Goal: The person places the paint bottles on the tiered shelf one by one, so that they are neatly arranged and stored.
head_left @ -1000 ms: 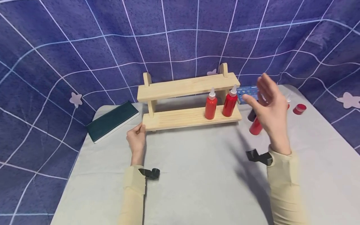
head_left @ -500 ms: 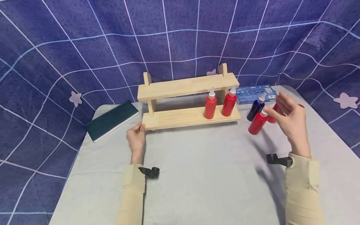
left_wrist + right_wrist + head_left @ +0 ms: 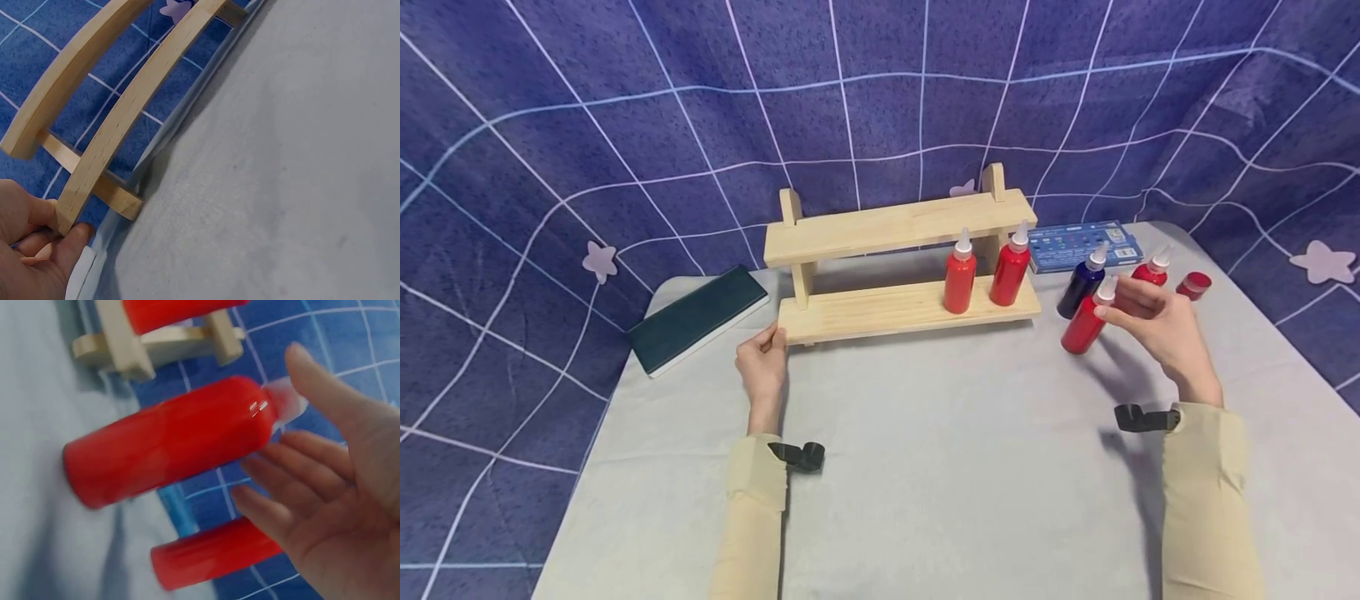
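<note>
My left hand (image 3: 763,367) pinches the left end of the lower board of a two-tier wooden shelf (image 3: 850,312), thumb and fingers on either side of it in the left wrist view. Two red squeeze bottles with white nozzles (image 3: 959,283) (image 3: 1011,277) stand at the right of that board. My right hand (image 3: 1172,333) is at the top of another red squeeze bottle (image 3: 1081,327) on the table. The right wrist view has its thumb and extended fingers spread around the white cap of this bottle (image 3: 169,444), not closed on it.
A dark blue squeeze bottle (image 3: 1079,290) stands just behind the red one. Further right are another red bottle (image 3: 1152,272) and a small red round container (image 3: 1194,286). A flat blue box (image 3: 1067,247) lies behind them, and a dark green book-like box (image 3: 696,321) lies left of the shelf.
My right hand has moved right and down from above the bottles to the cap of the front red bottle. The left hand keeps its hold on the shelf.
</note>
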A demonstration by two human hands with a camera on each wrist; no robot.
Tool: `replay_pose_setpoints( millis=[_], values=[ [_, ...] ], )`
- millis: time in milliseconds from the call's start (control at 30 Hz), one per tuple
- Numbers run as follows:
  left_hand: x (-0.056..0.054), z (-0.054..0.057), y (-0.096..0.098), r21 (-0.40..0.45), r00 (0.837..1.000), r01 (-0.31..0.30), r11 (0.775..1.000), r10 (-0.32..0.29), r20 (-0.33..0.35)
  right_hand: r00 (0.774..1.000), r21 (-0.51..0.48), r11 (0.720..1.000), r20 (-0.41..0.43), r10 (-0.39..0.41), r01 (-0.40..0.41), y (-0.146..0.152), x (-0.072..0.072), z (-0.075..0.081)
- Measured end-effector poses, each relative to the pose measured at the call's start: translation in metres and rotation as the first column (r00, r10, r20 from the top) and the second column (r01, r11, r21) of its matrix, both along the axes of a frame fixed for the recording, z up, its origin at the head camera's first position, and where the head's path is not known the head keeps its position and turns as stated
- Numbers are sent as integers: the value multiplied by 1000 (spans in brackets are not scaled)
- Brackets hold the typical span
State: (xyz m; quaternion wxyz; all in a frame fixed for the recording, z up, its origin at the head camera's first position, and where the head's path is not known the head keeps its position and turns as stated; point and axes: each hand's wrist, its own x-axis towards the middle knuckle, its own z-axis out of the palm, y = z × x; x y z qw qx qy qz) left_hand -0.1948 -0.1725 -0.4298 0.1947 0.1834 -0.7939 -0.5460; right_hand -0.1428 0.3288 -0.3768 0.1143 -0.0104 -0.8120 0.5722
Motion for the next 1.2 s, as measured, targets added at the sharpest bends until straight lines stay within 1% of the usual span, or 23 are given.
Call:
replay_pose_setpoints(
  millis=[33, 100, 267, 500, 633, 733, 833, 933, 1067, 1200],
  values=[
    [0, 0, 0, -2, 1000, -1, 1000, 1, 1, 1000, 33, 999, 12, 7, -7, 1, 0, -3],
    [0, 0, 0, -5, 1000, -4, 1000, 4, 2, 999, 62, 997, 25, 35, -37, 3, -2, -8],
    [-1, 0, 0, -3, 1000, -5, 1000, 5, -3, 995, 74, 994, 52, 82, -85, 4, -7, -21],
    [-1, 3, 1, -4, 1000, -5, 1000, 5, -5, 989, 63, 991, 98, 111, -117, 5, -11, -39],
    [0, 3, 2, -10, 1000, -3, 1000, 3, -6, 988, 37, 991, 90, 127, -130, 5, -14, -50],
    [0, 2, 2, -14, 1000, -4, 1000, 4, -3, 991, 35, 992, 66, 121, -123, 4, -15, -55],
    [0, 2, 1, -15, 1000, -5, 1000, 5, 0, 992, 60, 992, 68, 103, -108, 3, -14, -54],
    [1, 2, 1, -16, 1000, -6, 1000, 6, -1, 993, 92, 991, 86, 85, -92, 3, -12, -48],
    [0, 2, 0, -15, 1000, -8, 1000, 8, 0, 994, 99, 993, 91, 59, -68, 1, -8, -34],
    [0, 1, -1, 3, 1000, -6, 1000, 6, 10, 998, 72, 997, 57, 30, -34, -6, -3, -16]
  ],
)
